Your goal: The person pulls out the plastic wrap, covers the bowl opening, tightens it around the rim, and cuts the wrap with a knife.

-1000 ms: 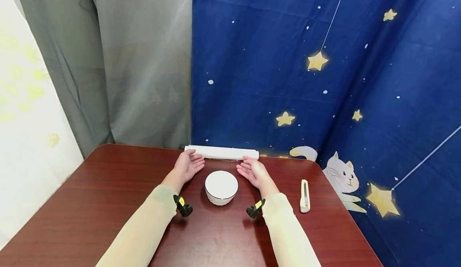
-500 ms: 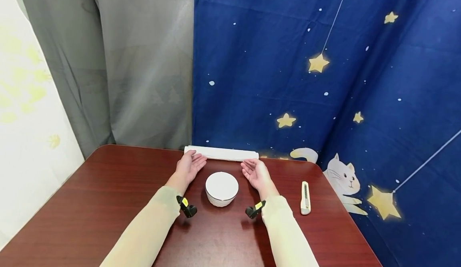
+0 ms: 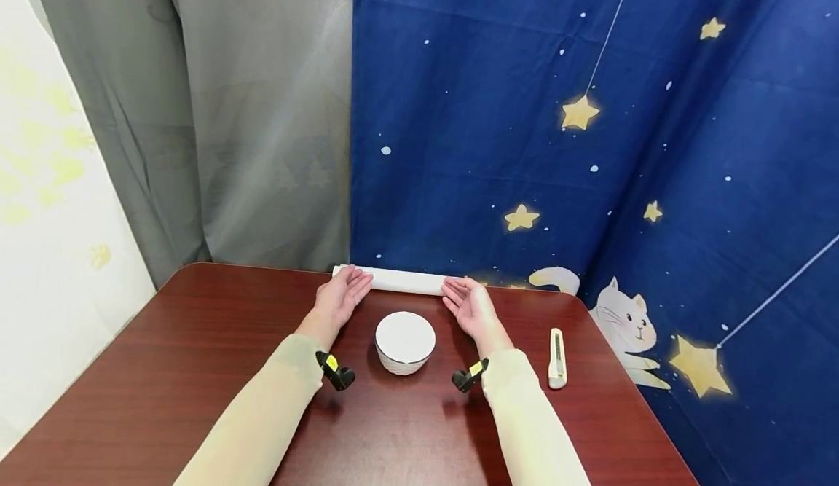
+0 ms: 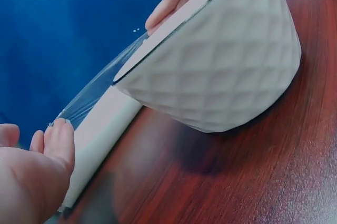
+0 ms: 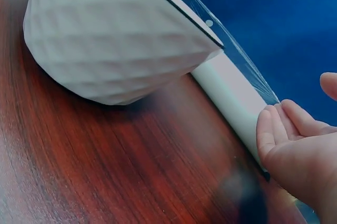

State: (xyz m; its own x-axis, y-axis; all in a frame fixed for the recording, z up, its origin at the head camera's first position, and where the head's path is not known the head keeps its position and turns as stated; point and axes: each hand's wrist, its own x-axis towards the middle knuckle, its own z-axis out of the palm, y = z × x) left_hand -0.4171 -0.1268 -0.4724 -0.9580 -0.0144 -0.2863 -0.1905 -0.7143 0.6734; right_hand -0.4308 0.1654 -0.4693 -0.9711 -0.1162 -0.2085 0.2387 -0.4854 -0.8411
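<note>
Clear plastic wrap (image 4: 93, 97) stretches in a thin sheet between the two hands, just by the white roll (image 3: 409, 282) near the far edge of the brown table (image 3: 197, 355). I watch from away through the head and wrist cameras. I see the left hand (image 3: 336, 298) with its fingers out and its thumb well apart from them; the edge of the wrap meets its fingertips. I see the right hand (image 3: 472, 307) much the same way, with the wrap at its fingertips and its thumb apart. I cannot tell how firmly the wrap sticks to them. The white bowl (image 3: 401, 366) stands upright on the table, nearer to me than the roll, and sits between the two arms. It has a bumpy diamond pattern and a thin dark line at its rim. Off to the right lies a pale box cutter (image 3: 557, 358). Behind the table hangs a blue curtain (image 3: 472, 107) with yellow stars.
</note>
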